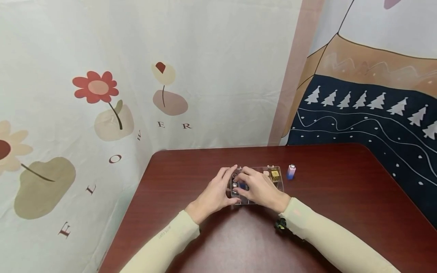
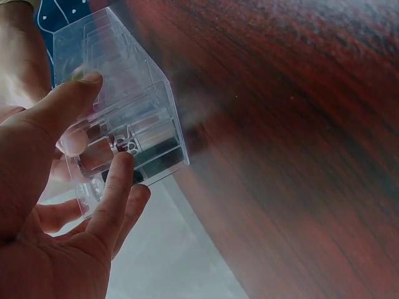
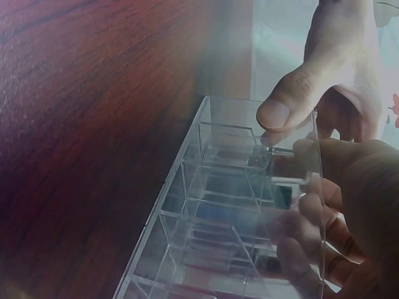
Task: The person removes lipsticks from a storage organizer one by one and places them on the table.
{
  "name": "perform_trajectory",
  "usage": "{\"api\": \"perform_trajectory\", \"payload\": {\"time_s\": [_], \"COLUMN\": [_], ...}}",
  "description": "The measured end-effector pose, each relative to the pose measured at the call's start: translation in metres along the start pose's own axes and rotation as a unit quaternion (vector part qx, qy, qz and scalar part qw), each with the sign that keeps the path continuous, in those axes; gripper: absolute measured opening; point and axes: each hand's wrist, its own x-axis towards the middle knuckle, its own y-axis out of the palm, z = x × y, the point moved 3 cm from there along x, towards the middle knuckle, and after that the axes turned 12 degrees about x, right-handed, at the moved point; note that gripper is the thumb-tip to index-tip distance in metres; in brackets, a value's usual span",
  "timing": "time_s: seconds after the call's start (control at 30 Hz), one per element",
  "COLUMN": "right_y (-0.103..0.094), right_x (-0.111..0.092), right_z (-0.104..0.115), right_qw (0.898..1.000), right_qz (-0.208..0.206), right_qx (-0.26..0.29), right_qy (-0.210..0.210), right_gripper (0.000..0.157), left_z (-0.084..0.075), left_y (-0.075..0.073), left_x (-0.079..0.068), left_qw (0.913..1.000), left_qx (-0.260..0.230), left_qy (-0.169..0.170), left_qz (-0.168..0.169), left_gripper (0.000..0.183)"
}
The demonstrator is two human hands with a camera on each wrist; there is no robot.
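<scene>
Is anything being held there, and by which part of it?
The left hand holds the clear box by its left end, thumb at the near side. Whether the right hand holds anything cannot be told.

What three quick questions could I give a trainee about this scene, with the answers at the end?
1. Where does the pink-blue object stand?
a) Inside the box
b) On the table, to the right of the box
c) On the table, to the left of the box

2. True or false: the box is opaque.

3. In the head view, which hand is nearer the pink-blue object?

Key:
1. b
2. False; its walls are see-through.
3. The right hand.
</scene>
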Motion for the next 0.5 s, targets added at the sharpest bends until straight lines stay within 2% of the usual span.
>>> {"api": "perform_trajectory", "payload": {"time_s": [0.23, 0.5], "right_y": [-0.0004, -0.0008], "right_x": [0.0018, 0.0002], "right_z": [0.0001, 0.0035], "right_qw": [1.000, 1.000], "right_qz": [0.001, -0.003], "right_qx": [-0.001, 0.013], "right_qy": [0.012, -0.001], "right_gripper": [0.022, 0.023], "left_z": [0.0001, -0.0009], "left_y": [-0.0011, -0.0002], "left_x": [0.0009, -0.0010], "left_qw": [0.9999, 0.9999], "left_qx": [0.011, 0.011], "left_qy": [0.000, 0.001], "left_qz": [-0.004, -0.003], "left_gripper": [0.116, 0.116]}}
